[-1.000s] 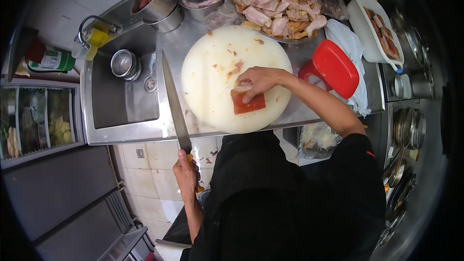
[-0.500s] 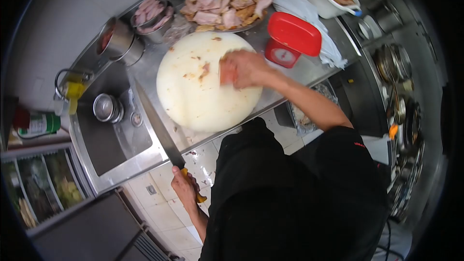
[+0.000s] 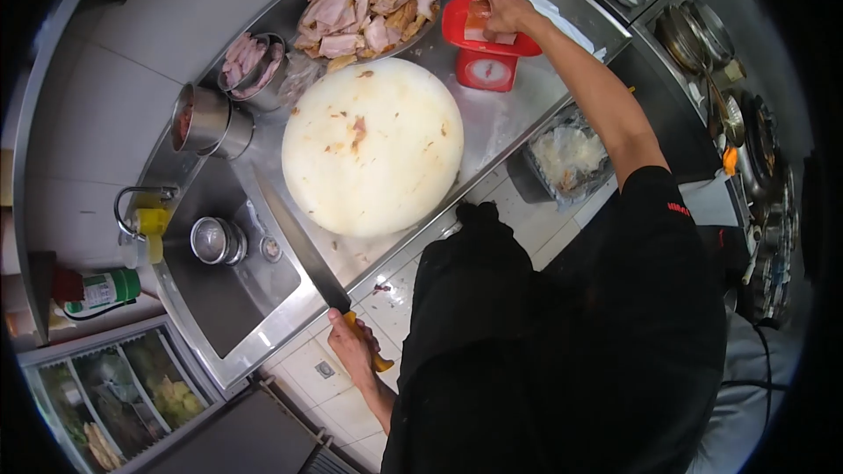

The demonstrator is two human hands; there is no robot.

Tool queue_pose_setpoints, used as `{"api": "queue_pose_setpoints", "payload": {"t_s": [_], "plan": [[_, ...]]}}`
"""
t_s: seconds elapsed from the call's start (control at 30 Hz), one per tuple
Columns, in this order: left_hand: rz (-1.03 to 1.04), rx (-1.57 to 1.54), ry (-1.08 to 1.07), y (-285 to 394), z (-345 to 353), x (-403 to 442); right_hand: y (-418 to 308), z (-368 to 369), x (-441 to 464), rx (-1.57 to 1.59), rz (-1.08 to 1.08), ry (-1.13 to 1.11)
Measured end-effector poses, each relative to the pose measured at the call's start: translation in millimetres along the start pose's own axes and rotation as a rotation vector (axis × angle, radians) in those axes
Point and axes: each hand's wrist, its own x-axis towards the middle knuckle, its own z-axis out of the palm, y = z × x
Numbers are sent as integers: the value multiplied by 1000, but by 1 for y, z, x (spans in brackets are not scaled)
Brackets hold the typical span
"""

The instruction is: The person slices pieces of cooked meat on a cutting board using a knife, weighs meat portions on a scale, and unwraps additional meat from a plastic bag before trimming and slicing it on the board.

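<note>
My left hand is closed round the yellow handle of a long knife, whose blade points up and left over the counter beside the sink. My right hand grips a piece of meat at the red tray of a kitchen scale. Whether the meat's weight rests on the tray I cannot tell. A round white cutting board with small meat scraps on it lies between the knife and the scale.
A platter heaped with meat pieces stands behind the board. Metal bowls of meat are at its left. The sink holds small metal bowls. A lined bin stands below the counter's front edge, pans at the right.
My right hand has carried the meat piece from the cutting board to the scale's tray. My left hand still holds the knife. The view has turned and shifted.
</note>
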Motion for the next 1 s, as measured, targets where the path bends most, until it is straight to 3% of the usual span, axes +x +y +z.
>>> {"api": "queue_pose_setpoints", "payload": {"t_s": [0.37, 0.47, 0.57, 0.67, 1.0], "plan": [[-15, -17, -8, -17, -15, -9, 7, -8, 1, 62, -60, 125], [-21, -23, -12, -24, -17, -8, -43, -49, -48, 74, 68, 71], [-24, -11, -6, -27, -18, -9, -44, -47, -48, 42, 37, 62], [-15, -5, -9, -30, -18, -9, 7, -1, 9, 60, -75, 84], [-61, -50, -22, -29, -7, -3, 16, 26, 14, -25, -131, -14]]}}
